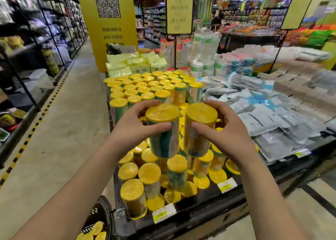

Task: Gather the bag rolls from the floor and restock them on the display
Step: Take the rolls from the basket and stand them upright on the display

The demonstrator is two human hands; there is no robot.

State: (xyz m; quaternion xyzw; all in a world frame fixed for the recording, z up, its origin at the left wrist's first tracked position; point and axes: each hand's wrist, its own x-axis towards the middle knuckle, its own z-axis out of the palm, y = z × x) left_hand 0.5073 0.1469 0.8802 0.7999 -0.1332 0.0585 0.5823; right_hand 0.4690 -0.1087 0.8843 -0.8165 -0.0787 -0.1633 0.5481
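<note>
At lower left I see a black basket (104, 214) holding a few loose rolls (96, 229), just beside the bench (203, 212). My left hand (132, 125) grips one yellow-capped bag roll (163, 134) upright, and my right hand (225, 132) grips a second roll (198, 130) just beside it (both above the stacked rolls (145, 174) on the bench). Grey packets (263, 120) lie to the right.

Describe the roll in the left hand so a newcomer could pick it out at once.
Find the black-edged display packed with yellow-topped bag rolls. Two rolls are held upright above it, side by side; yours is the left roll, gripped by the left hand. Its wrapper shows a teal band, while the right roll, in the right hand, looks mostly yellow.
</note>
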